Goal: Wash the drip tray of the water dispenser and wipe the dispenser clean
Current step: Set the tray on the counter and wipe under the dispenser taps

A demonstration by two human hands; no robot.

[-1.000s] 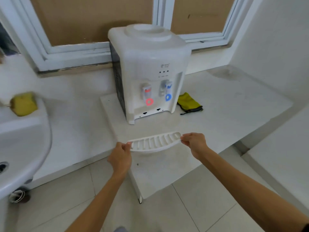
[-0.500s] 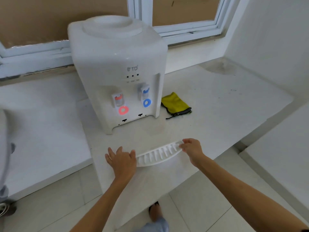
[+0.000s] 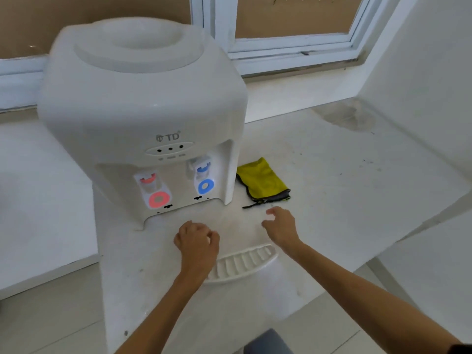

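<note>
Head view: drip tray (image 3: pixel 242 261) near counter (image 3: pixel 357 180) edge, hands off.

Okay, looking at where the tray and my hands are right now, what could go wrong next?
The drip tray lies near the counter's front edge, beneath both wrists; a careless arm move might knock it off. The right hand is open near the yellow cloth, so reaching for it could drag the forearm across the tray.

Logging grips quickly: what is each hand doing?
Left hand: loosely curled, holding nothing.
Right hand: open, empty, near the yellow cloth.
</note>
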